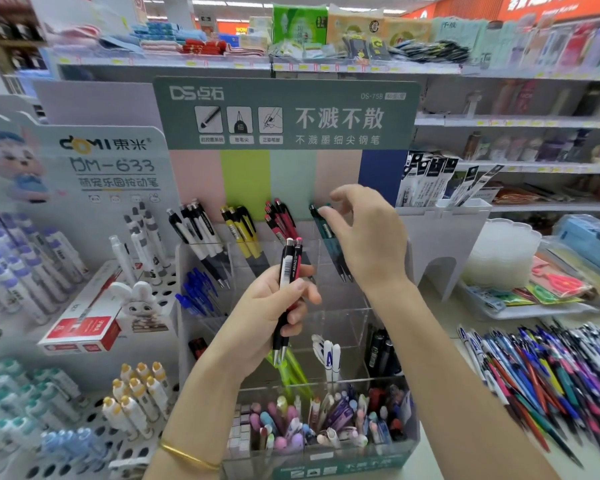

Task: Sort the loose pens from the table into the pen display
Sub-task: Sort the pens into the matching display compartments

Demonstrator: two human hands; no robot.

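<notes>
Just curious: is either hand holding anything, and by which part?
The left hand grips two pens around their middles, tips down; the right hand holds nothing, reaching at the teal pens.

Two hands: left hand (264,310), right hand (368,237). Two held pens (289,271), three yellow pens (242,232), one loose pen pile (551,375).

The pens (290,268) I hold are black, one white-labelled, one pink; the display (245,178) has pink, lime, mint and navy stripes.

A thin gold bangle (187,453) circles the left wrist, at seven o'clock in the view. Both forearms are bare down to the left hand (274,306) and right hand (364,237), whose nails are short.
</notes>
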